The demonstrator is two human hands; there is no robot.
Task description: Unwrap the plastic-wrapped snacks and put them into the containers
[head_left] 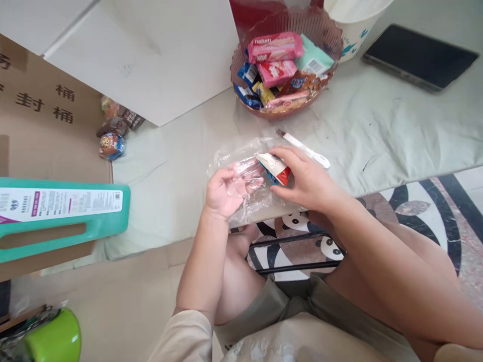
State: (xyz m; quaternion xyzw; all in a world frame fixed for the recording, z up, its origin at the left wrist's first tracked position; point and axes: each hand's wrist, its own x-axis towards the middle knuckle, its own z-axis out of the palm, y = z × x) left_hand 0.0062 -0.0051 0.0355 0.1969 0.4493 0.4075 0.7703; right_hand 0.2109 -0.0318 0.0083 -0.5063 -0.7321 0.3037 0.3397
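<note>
Bare knees and khaki shorts (298, 301) fill the bottom of the view, with both forearms reaching forward from them to the near edge of a low table (396, 136) draped in a pale cloth. Right hand (307, 181) comes in from the lower right, wrist bent and knuckles up, its fingers (289, 156) curled over the top of a small snack packet (274, 168) and its thumb pressed beneath, so the packet is pinched between them. Red, white and blue, the packet lies with its long axis running from upper left to lower right, its free end pointing left toward the other hand. Left hand (225, 190) rises from below with the palm turned up, fingers loosely bent and closed around a crumpled clear plastic bag (241, 176), which spreads over the table edge under both hands; the packet sits at the bag's mouth, just beside the left fingertips. Just beyond the right hand, a white pen-like tool (304, 148) lies diagonally on the cloth. Farther back stands a brown-tinted bowl (328, 35) heaped with wrapped biscuits and sweets, with a dark tablet (418, 58) to its right. Several loose wrapped sweets (112, 143) lie at left beside a cardboard box (45, 125), and a teal jug (64, 213) juts in from the left edge.
</note>
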